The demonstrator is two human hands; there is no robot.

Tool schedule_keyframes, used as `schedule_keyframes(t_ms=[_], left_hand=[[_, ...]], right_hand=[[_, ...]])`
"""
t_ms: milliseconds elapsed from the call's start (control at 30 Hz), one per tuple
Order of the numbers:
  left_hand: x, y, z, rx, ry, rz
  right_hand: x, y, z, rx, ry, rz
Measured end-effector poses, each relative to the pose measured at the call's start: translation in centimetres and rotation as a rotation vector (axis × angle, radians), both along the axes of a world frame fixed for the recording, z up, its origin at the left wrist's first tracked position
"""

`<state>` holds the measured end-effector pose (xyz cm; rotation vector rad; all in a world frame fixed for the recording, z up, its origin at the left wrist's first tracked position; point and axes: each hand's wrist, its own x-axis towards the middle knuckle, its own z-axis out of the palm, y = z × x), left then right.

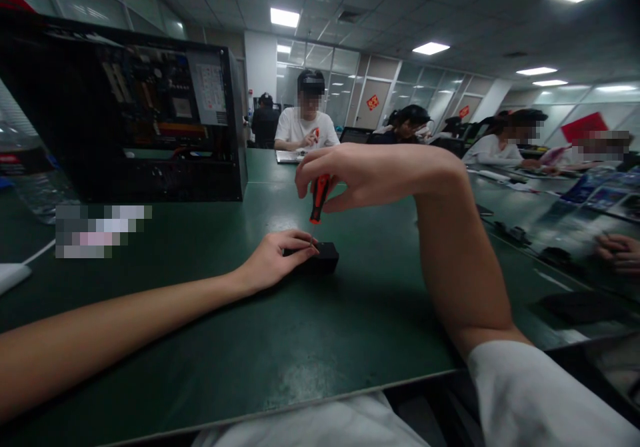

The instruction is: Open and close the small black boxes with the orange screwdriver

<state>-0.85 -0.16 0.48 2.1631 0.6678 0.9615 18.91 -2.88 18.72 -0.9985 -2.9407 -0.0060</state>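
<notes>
My right hand (363, 175) is closed round the orange-and-black handle of a screwdriver (319, 199), held upright with its tip pointing down at a small black box (320, 257) on the green table (320, 340). My left hand (277, 258) rests on the left part of that box, fingers curled over its top and pinched near the screwdriver's tip. The shaft's end is too thin to see clearly.
An open black computer case (150, 110) stands at the back left, its circuit boards showing. A plastic water bottle (30, 167) is at the far left. Several people sit at the tables beyond and to the right; another person's hand (620, 252) shows at the right edge.
</notes>
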Motion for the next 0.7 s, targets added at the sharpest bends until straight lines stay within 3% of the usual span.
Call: schedule_keyframes(t_ms=[200,400,500,700], left_hand=[[0.0,-0.1,0.2,0.054,0.036,-0.001],[0.1,-0.1,0.0,0.078,-0.001,-0.009],[0.0,0.0,-0.1,0.087,-0.021,-0.013],[0.0,0.0,-0.2,0.128,-0.024,-0.020]], right_hand=[[1.0,-0.5,0.2,-0.019,-0.039,-0.202],[0.5,-0.6,0.4,-0.007,0.016,0.049],[0.2,-0.6,0.1,0.003,0.029,0.086],[0.0,-1.0,-0.5,0.095,0.014,-0.181]])
